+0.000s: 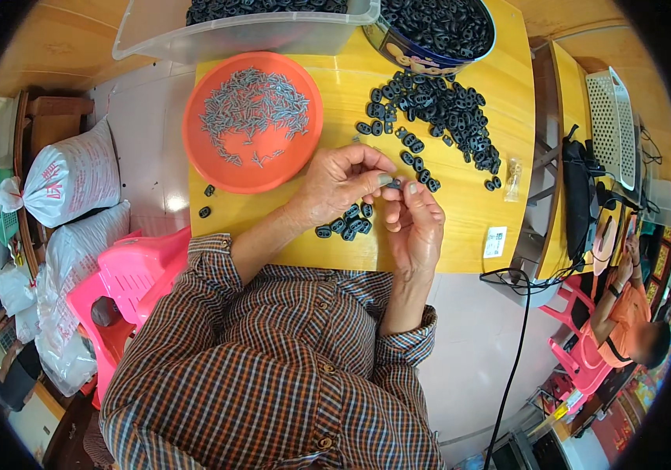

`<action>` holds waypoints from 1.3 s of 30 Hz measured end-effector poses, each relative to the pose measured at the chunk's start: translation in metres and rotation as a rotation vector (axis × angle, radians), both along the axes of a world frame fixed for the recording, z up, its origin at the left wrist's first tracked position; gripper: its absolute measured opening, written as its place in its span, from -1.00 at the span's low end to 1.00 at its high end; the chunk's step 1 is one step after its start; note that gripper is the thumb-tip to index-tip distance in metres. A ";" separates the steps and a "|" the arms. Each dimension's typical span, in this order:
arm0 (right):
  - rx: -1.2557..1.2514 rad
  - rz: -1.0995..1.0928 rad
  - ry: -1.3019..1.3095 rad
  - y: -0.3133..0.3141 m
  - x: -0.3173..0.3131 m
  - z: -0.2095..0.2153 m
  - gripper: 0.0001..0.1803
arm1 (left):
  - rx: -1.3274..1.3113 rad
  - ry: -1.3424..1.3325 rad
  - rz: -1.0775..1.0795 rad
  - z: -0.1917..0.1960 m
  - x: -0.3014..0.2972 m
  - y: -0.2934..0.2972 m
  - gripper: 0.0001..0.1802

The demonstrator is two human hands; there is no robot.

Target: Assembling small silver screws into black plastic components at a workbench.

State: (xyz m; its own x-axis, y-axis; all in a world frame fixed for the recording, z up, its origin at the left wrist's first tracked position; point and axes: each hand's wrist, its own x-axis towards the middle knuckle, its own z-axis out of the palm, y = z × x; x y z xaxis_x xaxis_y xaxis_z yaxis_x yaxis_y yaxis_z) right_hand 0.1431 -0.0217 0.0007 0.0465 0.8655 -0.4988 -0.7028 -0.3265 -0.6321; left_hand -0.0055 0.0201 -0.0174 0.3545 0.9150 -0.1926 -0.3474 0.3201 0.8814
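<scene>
My left hand (343,182) and my right hand (416,223) meet over the near part of the yellow table. Between their fingertips they pinch a small black plastic piece (395,184) with two holes. Whether a screw is in it too, I cannot make out. Beside my left hand is an orange-red round tray (202,157) with many small silvery screws (257,106) in it. Under my wrists lies a little group of black two-hole pieces (346,225). A larger heap of such pieces (453,110) spreads beyond my right hand, with a few trailing toward my fingers.
A clear plastic bin (273,41) and a round tin (429,66), both holding black pieces, stand at the far edge. A white paper label (495,242) lies at right. White sacks (77,176) and a pink chair (128,286) are left; another person (625,329) sits at right.
</scene>
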 end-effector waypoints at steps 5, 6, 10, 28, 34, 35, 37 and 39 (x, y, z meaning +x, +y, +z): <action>-0.040 0.033 0.133 -0.004 0.009 -0.007 -0.85 | 0.047 0.039 -0.035 0.003 -0.001 0.000 -0.85; -0.063 0.043 0.172 -0.005 0.010 -0.006 -0.86 | 0.061 0.042 -0.049 0.003 -0.001 0.000 -0.85; -0.049 0.046 0.232 -0.008 0.008 0.001 -0.85 | 0.039 -0.002 -0.048 0.002 -0.002 -0.001 -0.82; 0.095 -0.170 -0.369 -0.015 -0.004 0.006 -0.82 | 0.015 -0.013 -0.120 0.000 -0.003 -0.001 -0.80; 0.092 -0.159 -0.377 -0.017 -0.002 0.005 -0.82 | -0.008 -0.019 -0.126 0.003 -0.002 -0.001 -0.81; 0.099 -0.164 -0.376 -0.017 -0.003 0.005 -0.82 | 0.001 -0.015 -0.125 0.003 -0.002 -0.001 -0.81; 0.106 -0.169 -0.374 -0.017 -0.003 0.005 -0.82 | 0.010 -0.010 -0.123 0.003 -0.003 -0.001 -0.81; 0.121 -0.147 -0.368 -0.018 -0.001 0.004 -0.81 | 0.014 0.004 -0.149 0.003 -0.004 0.000 -0.81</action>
State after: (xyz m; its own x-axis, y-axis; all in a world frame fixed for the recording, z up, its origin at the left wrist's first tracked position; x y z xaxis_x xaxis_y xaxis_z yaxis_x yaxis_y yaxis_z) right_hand 0.1419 -0.0399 0.0045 0.3303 0.8876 -0.3211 -0.4565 -0.1475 -0.8774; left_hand -0.0090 0.0196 -0.0144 0.4855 0.8552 -0.1816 -0.2936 0.3552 0.8875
